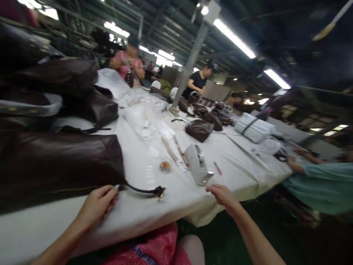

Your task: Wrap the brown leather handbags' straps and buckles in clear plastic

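Observation:
My left hand (99, 201) rests on the white table (171, 198) with fingers curled in a pinch at the edge of a large dark brown bag (59, 167); a small white bit shows at its fingertips. A dark strap (145, 190) with a metal clasp trails from the bag to the right. My right hand (222, 194) hovers at the table's near edge, fingers bent loosely and holding nothing, just in front of a white tape dispenser (198, 163).
More dark bags (82, 95) are stacked at the left, and another bag (200, 129) lies mid-table. White paper strips (172, 145), a bundle of white rolls (253, 127) and a pink pen (217, 168) lie about. A person in teal (320, 186) sits at the right; others work at the far end.

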A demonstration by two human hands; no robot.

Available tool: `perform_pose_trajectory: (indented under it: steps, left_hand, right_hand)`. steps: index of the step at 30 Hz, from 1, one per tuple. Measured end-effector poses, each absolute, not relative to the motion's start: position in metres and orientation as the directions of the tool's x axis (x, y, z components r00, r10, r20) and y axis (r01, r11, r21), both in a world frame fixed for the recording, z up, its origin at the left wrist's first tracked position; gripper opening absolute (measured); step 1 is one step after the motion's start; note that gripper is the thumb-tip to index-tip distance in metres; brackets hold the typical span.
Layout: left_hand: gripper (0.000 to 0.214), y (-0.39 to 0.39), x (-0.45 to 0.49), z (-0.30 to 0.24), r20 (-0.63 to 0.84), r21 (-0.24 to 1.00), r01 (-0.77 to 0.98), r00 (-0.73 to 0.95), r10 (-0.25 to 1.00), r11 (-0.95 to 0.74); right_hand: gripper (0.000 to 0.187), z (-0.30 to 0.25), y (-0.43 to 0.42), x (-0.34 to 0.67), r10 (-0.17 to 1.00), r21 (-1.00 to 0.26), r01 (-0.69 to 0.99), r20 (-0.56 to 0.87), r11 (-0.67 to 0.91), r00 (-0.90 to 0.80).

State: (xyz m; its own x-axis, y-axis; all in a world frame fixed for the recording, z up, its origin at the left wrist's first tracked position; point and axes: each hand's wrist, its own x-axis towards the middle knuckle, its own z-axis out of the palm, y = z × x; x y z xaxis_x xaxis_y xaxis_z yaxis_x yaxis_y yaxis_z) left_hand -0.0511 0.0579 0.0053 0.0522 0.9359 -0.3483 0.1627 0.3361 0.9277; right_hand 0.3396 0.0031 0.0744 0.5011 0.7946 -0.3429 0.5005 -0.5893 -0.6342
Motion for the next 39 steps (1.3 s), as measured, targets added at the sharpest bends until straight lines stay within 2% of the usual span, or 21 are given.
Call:
perform_pose_trajectory:
  steps: [3,6,9,13,16,19,21,25,27,29,32,35,39]
  left_hand:
    - [0.03,0.053,-0.048,0.003,-0.234,0.94,0.26,0.022,0.972,0.22]
    - [0.027,0.049,-0.045,-0.003,-0.089,0.907,0.407,-0.061,0.994,0.107]
    - [0.026,0.043,-0.041,-0.007,-0.004,0.852,0.52,-0.099,0.995,0.055]
    - [0.024,0.035,-0.038,-0.008,0.007,0.813,0.58,-0.101,0.995,0.053]
    - [0.023,0.033,-0.038,-0.009,0.016,0.791,0.61,-0.099,0.995,0.048]
    - [0.021,0.031,-0.037,-0.011,0.032,0.775,0.632,-0.076,0.997,0.023]
    - [0.02,0.03,-0.036,-0.012,0.037,0.764,0.645,-0.053,0.998,0.006]
    - [0.018,0.027,-0.035,-0.012,0.02,0.786,0.618,-0.04,0.999,0.009]
    - [0.017,0.026,-0.035,-0.011,0.005,0.804,0.594,-0.045,0.999,0.022]
    - [0.017,0.026,-0.035,-0.011,-0.001,0.811,0.584,-0.046,0.999,0.028]
    - [0.018,0.026,-0.035,-0.013,0.006,0.805,0.593,-0.037,0.999,0.017]
    - [0.019,0.025,-0.035,-0.016,0.027,0.787,0.617,-0.025,0.999,-0.006]
    - [0.02,0.025,-0.035,-0.021,0.044,0.755,0.655,-0.006,0.999,-0.029]
  right_hand:
    - [0.033,0.094,0.015,0.285,0.896,-0.837,0.32,-0.414,-0.443,0.159]
    - [0.035,0.109,0.034,0.206,0.863,-0.89,0.203,-0.449,-0.409,-0.229]
    - [0.03,0.1,0.051,0.133,0.792,-0.888,0.272,-0.455,-0.37,-0.407]
    - [0.02,0.064,0.074,0.092,0.838,-0.854,0.484,-0.398,-0.189,-0.374]
    - [0.024,0.046,0.084,0.089,0.89,-0.732,0.679,-0.341,-0.05,-0.302]
    - [0.029,0.043,0.088,0.09,0.905,-0.611,0.791,-0.322,0.025,-0.278]
    - [0.031,0.043,0.091,0.089,0.905,-0.583,0.811,-0.317,0.051,-0.285]
    - [0.033,0.041,0.096,0.089,0.836,-0.707,0.704,-0.424,-0.064,-0.349]
    - [0.033,0.042,0.097,0.089,0.812,-0.723,0.684,-0.456,-0.098,-0.365]
    - [0.031,0.046,0.097,0.087,0.833,-0.647,0.762,-0.434,-0.022,-0.344]
    - [0.027,0.058,0.094,0.08,0.874,-0.402,0.908,-0.39,0.122,-0.29]
    - [0.026,0.07,0.091,0.07,0.893,-0.19,0.966,-0.382,0.174,-0.236]
    - [0.03,0.076,0.087,0.063,0.897,-0.109,0.976,-0.386,0.188,-0.215]
